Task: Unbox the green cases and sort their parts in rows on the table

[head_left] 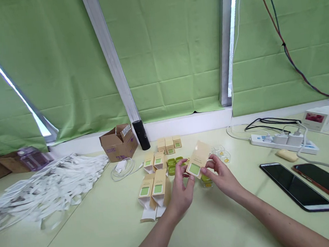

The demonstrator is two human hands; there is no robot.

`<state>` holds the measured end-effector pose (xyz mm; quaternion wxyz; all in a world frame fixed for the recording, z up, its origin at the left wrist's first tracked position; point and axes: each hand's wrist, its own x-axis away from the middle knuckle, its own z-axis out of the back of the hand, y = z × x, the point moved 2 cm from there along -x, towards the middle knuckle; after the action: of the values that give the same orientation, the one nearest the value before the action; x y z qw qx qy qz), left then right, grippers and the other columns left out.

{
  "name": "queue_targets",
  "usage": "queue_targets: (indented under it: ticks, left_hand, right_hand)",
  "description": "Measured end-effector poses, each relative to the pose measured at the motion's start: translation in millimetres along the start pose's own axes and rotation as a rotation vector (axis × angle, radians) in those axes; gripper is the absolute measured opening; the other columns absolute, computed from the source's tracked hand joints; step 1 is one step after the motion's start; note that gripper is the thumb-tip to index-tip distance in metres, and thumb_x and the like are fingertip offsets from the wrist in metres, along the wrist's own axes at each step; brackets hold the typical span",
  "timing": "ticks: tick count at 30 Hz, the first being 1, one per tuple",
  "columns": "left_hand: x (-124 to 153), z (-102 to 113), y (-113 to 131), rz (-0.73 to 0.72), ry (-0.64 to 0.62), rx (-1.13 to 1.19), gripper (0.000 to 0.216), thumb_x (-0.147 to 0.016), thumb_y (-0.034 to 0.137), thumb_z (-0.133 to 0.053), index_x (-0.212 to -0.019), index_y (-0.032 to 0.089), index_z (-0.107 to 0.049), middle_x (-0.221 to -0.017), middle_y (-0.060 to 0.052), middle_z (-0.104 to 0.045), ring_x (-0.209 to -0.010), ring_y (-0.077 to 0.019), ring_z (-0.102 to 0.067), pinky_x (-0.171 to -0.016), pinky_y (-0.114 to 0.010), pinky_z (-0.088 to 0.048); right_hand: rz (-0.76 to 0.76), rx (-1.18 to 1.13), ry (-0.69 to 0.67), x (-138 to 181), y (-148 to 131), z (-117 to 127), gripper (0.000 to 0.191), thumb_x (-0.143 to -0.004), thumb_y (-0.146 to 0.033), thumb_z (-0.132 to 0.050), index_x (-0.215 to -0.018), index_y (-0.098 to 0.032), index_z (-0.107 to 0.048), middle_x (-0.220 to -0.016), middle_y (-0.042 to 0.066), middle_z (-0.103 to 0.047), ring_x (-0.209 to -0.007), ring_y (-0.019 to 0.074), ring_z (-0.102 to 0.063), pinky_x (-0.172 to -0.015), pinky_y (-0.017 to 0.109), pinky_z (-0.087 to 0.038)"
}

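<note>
Between them, my left hand [183, 187] and my right hand [222, 174] hold a small tan paper box [200, 155] with a green square near its lower end. The fingers of both hands close on its lower edges, and it is tilted over the table. Left of my left hand stand several like boxes, the nearest ones [160, 183] with their white bottom flaps open. Green square containers [172, 170] sit just behind my left hand. Clear containers with yellow bits [224, 156] lie beyond my right hand, and a green-yellow one [206, 182] is partly hidden beneath the held box.
White lanyards [51, 187] lie heaped at the left. A cardboard carton [118, 144], a black cylinder [141, 135] and a white charger [121, 166] stand behind. On the right are a power strip [284, 143], cables and two phones [298, 186].
</note>
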<state>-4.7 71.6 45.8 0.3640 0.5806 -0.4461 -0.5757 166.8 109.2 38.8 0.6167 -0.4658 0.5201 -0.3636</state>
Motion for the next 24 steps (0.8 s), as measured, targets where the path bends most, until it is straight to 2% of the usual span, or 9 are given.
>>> queue_targets:
  ticks: [6,12,15,18,21,24]
  left_hand:
    - [1.1,0.6,-2.6,0.011,-0.014,-0.049,0.049,-0.094,0.035,-0.069,-0.138,0.026,-0.050,-0.128,-0.012,-0.066,-0.117,-0.0302,-0.061,-0.102,-0.041,-0.043]
    - [0.7,1.3,-4.6,-0.007,-0.002,-0.074,0.040,-0.094,0.028,-0.066,-0.129,0.025,-0.047,-0.123,-0.011,-0.067,-0.112,-0.0291,-0.061,-0.092,-0.037,-0.044]
    - [1.0,4.8,-7.2,0.020,0.005,-0.116,0.048,-0.088,0.016,-0.065,-0.129,0.026,-0.044,-0.118,-0.009,-0.067,-0.105,-0.0274,-0.061,-0.087,-0.036,-0.044]
    - [1.7,7.8,-6.1,0.006,0.024,-0.163,0.053,-0.084,0.010,-0.062,-0.131,0.027,-0.046,-0.115,-0.007,-0.067,-0.106,-0.0261,-0.059,-0.092,-0.037,-0.042]
    - [1.2,7.5,-0.7,-0.033,0.025,-0.169,0.052,-0.090,0.016,-0.061,-0.137,0.028,-0.043,-0.121,-0.008,-0.065,-0.114,-0.0263,-0.058,-0.102,-0.039,-0.039]
    - [-0.1,5.5,3.6,-0.056,0.013,-0.173,0.051,-0.096,0.030,-0.064,-0.140,0.027,-0.040,-0.123,-0.010,-0.065,-0.119,-0.0279,-0.059,-0.104,-0.040,-0.040]
  right_hand:
    - [0.007,0.012,-0.010,1.5,-2.1,-0.8,0.059,-0.084,-0.066,-0.073,-0.121,-0.027,-0.050,-0.114,0.011,-0.077,-0.115,0.0303,-0.070,-0.097,0.047,-0.057]
    - [0.005,-0.024,-0.031,2.8,-1.9,-5.0,0.062,-0.081,-0.065,-0.077,-0.121,-0.026,-0.049,-0.115,0.012,-0.077,-0.119,0.0307,-0.069,-0.094,0.044,-0.058]
    - [-0.039,-0.041,-0.017,0.6,-0.2,-3.8,0.062,-0.082,-0.070,-0.073,-0.118,-0.026,-0.049,-0.110,0.013,-0.078,-0.111,0.0312,-0.072,-0.091,0.044,-0.057]
    - [-0.099,-0.061,0.045,-3.1,0.1,1.8,0.064,-0.079,-0.076,-0.070,-0.114,-0.026,-0.050,-0.098,0.011,-0.079,-0.102,0.0327,-0.075,-0.089,0.046,-0.057]
    - [-0.118,-0.079,0.074,-5.2,-2.2,5.5,0.067,-0.075,-0.077,-0.074,-0.112,-0.026,-0.051,-0.095,0.010,-0.080,-0.098,0.0340,-0.076,-0.085,0.046,-0.058]
    - [-0.108,-0.117,0.029,-4.5,-4.7,2.8,0.066,-0.075,-0.075,-0.075,-0.112,-0.026,-0.052,-0.099,0.012,-0.080,-0.101,0.0339,-0.075,-0.089,0.047,-0.057]
